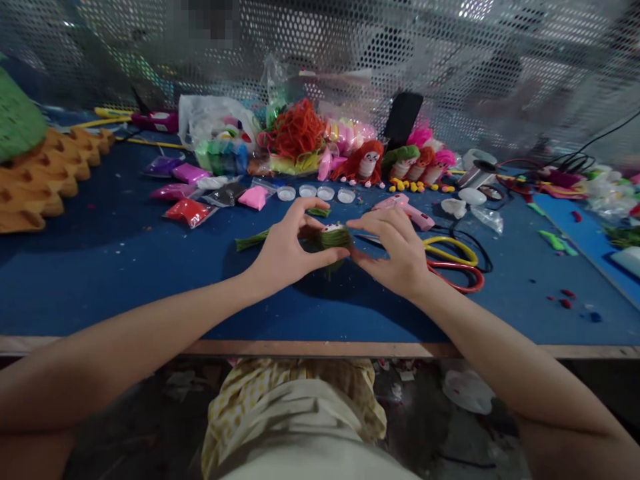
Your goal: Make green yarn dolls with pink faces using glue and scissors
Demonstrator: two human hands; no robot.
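A small doll with dark green yarn hair [336, 239] and a bit of white face is held above the blue table, between both hands. My left hand [295, 245] grips it from the left, thumb below and fingers above. My right hand [393, 250] closes on its right side with thumb and fingertips. A bundle of green yarn [251, 241] lies just left of my left hand. Scissors with yellow and red handles [453, 267] rest by my right wrist, their blades partly hidden. Behind my right hand is a pink glue gun [407, 210].
Finished yarn-haired dolls [370, 163] stand at the back, beside a heap of red yarn [300, 127]. Clay packets [189, 212] lie back left, near small white dishes [326, 193]. An orange egg tray [45, 177] sits far left. The table's front edge [320, 348] runs below my forearms.
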